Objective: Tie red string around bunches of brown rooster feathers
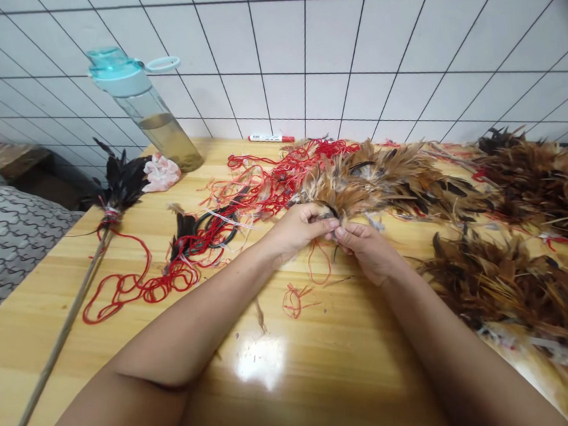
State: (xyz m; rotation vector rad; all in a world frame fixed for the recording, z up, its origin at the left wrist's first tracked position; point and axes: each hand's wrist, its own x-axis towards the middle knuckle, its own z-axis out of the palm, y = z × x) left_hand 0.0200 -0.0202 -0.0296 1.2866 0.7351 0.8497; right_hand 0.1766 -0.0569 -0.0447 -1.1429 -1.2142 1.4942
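Note:
My left hand (298,228) and my right hand (368,248) meet at the middle of the wooden table (289,373), fingers pinched together on the quill end of a strip of brown feathers (386,180). A thin red string (319,266) hangs in a loop just below my fingers. The feather strip fans away to the right and back from my hands. A tangle of red cord (271,181) lies just behind my left hand. What exactly sits between the fingertips is hidden.
More brown feather piles (512,285) cover the table's right side. A thin stick with black feathers (120,182) and red cord (135,287) lies at left. A clear bottle with teal lid (154,111), a pink cloth (161,173) and a marker (271,138) stand by the tiled wall.

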